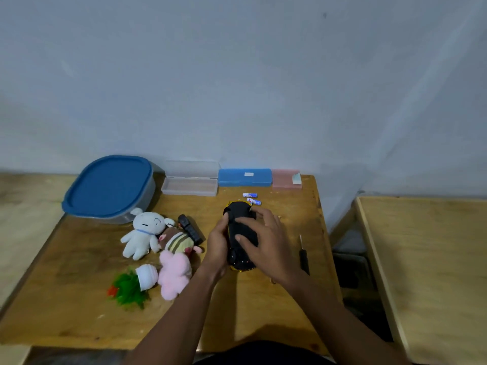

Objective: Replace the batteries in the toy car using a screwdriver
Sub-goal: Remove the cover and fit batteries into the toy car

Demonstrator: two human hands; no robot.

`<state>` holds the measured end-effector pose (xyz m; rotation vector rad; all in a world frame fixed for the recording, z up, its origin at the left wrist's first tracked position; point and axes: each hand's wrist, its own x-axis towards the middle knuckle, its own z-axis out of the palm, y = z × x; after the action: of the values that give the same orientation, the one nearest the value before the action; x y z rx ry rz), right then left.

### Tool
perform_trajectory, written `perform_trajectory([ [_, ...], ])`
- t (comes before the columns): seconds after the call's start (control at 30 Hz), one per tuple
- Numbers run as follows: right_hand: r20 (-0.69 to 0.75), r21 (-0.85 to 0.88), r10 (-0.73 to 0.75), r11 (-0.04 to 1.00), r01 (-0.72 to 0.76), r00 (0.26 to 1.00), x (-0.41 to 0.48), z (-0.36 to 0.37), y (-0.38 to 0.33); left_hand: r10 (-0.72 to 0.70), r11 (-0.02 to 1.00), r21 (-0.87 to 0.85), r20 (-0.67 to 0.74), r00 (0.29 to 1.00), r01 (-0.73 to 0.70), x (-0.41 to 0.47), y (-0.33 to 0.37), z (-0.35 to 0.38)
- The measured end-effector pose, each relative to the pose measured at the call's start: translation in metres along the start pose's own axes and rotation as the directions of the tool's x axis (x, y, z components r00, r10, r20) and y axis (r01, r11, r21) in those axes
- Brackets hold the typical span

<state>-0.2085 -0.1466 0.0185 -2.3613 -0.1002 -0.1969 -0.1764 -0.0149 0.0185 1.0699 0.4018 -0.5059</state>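
The toy car (238,227) lies upside down near the middle of the wooden tabletop (73,299), black underside up, with yellow bodywork showing at its near and far ends. Both forearms enter from the bottom edge and converge on it. The left hand (216,245) is set against the car's left flank, fingers curled round that side in a grip, wrist bent slightly inward. The right hand (267,239) reaches in from the right, back of the hand up, and lies over the underside with fingers spread and nearly straight. The thumb and forefinger press on the black panel, and the remaining fingers extend toward the far end. This hand encloses nothing. Two batteries (252,198) lie just beyond the car's far end, apart from both hands. The screwdriver (303,255) lies flat on the tabletop to the right of the right hand, not touched by it. A black remote control (190,229) lies to the left of the car, beside a striped plush (177,241), a white plush (143,233), a pink plush (174,272) and a green fuzzy toy (129,288). Along the back edge stand a blue-lidded container (109,187), an open clear case (189,181), a blue case (245,177) and a pink case (284,178).
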Motion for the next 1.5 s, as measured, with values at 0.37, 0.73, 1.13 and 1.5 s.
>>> perform_trajectory([
  [0.37, 0.158, 0.055, 0.041, 0.997, -0.050, 0.987, 0.025, -0.005, -0.009, 0.128, 0.991, 0.050, -0.067, 0.990, -0.125, 0.014, 0.000, -0.008],
  [0.73, 0.216, 0.130, 0.061, 0.987, -0.091, 0.974, 0.032, -0.010, -0.006, 0.069, 0.996, 0.060, -0.053, 0.996, -0.066, 0.020, 0.001, -0.011],
  [1.13, -0.041, 0.437, 0.257, 0.874, -0.214, 0.965, 0.027, -0.006, 0.021, -0.077, 0.992, -0.101, -0.044, 0.996, 0.072, 0.017, 0.019, -0.025],
  [1.5, 0.197, 0.045, 0.454, 0.881, -0.471, 0.869, -0.007, 0.036, 0.070, -0.146, 0.987, -0.083, -0.102, 0.984, 0.138, 0.004, 0.006, -0.038],
])
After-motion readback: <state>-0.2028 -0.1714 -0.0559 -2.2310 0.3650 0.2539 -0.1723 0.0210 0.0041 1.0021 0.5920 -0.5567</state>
